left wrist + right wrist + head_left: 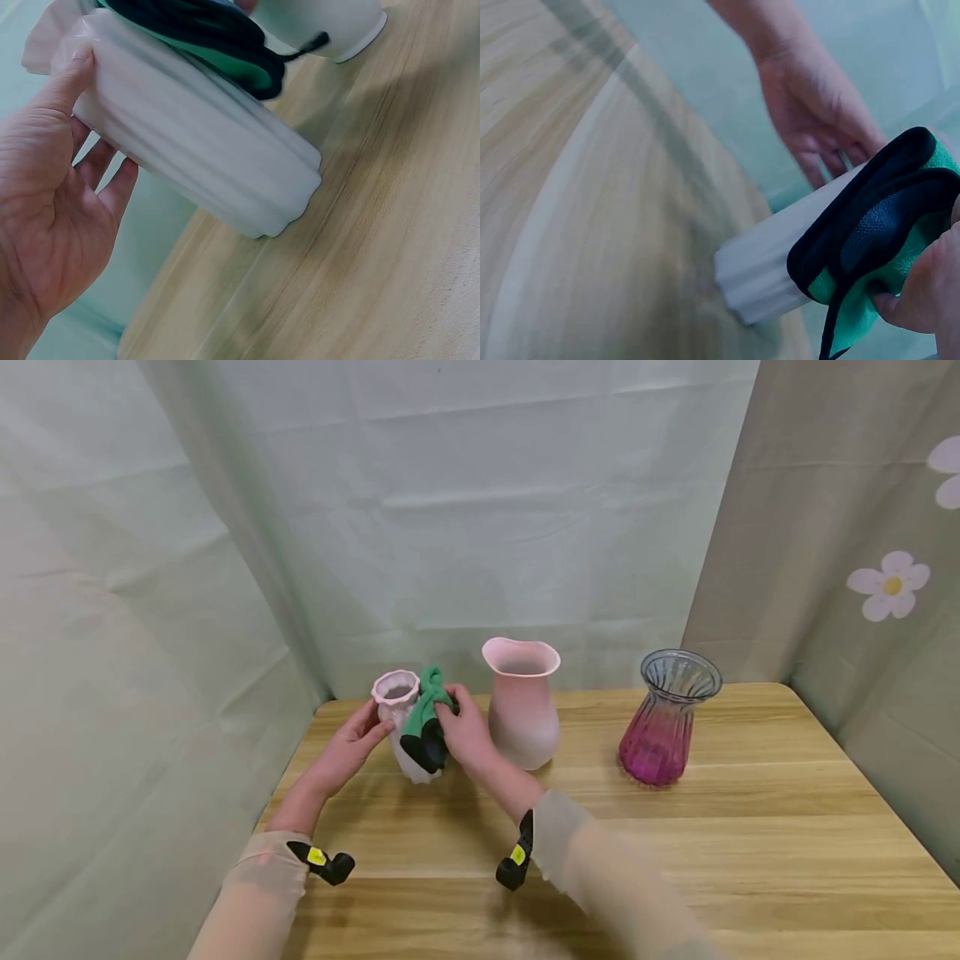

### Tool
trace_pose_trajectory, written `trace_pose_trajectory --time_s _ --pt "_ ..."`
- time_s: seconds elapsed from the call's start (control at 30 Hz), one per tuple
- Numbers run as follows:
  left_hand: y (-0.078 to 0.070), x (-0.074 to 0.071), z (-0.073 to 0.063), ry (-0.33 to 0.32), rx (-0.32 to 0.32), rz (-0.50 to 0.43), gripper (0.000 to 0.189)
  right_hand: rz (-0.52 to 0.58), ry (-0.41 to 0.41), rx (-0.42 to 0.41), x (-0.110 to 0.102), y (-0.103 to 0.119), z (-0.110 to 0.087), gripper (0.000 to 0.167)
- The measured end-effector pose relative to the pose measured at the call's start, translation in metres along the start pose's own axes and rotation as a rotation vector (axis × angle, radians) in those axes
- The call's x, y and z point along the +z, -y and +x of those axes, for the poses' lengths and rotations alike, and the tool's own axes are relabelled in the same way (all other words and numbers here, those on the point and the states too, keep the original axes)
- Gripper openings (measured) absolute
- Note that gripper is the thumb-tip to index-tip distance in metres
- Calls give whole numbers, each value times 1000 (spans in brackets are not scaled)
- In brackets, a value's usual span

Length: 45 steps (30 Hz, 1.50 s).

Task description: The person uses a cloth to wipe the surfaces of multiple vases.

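In the head view a small ribbed vase, white with a pinkish scalloped rim, stands at the table's left. My left hand holds it just under the rim, thumb on the near side and fingers round the left side, as the left wrist view shows. A green cloth with black edging is bunched in my right hand. It lies over the right side of the vase, and seems to touch it. A thin black cord hangs from the cloth in the right wrist view.
A larger pink-to-white vase stands right beside my right hand. Farther right is a ribbed glass vase, grey above and magenta below. The wooden table ends at curtains behind and at both sides.
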State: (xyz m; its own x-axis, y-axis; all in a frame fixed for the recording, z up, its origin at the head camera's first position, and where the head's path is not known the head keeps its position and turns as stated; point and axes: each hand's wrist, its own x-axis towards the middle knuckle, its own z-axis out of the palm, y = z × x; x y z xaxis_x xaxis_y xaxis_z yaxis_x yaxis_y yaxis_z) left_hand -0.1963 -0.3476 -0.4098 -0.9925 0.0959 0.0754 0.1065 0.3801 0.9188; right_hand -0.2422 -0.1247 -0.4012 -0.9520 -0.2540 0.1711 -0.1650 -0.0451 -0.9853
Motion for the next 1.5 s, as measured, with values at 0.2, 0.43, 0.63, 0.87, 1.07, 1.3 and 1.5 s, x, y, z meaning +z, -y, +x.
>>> trace_pose_trajectory --time_s 0.2,0.43,0.63,0.87,1.07,1.3,1.5 --pt "1 0 0 8 6 -2 68 13 -14 -46 0 17 1 20" --pt "4 0 1 20 22 -30 67 20 22 -64 -2 17 1 30" --pt "3 -2 0 16 20 -36 67 -61 -12 -41 2 21 0 29" --pt "4 -2 0 14 23 -45 66 -56 -47 -30 4 20 -2 23" --pt "0 0 -1 19 36 -21 67 29 -68 -165 -3 32 -9 20" --pt "1 -1 -1 20 16 -32 66 64 -44 -233 -14 44 -19 20" --pt "2 -1 -1 22 13 -48 67 147 -9 -240 -30 56 -36 21"
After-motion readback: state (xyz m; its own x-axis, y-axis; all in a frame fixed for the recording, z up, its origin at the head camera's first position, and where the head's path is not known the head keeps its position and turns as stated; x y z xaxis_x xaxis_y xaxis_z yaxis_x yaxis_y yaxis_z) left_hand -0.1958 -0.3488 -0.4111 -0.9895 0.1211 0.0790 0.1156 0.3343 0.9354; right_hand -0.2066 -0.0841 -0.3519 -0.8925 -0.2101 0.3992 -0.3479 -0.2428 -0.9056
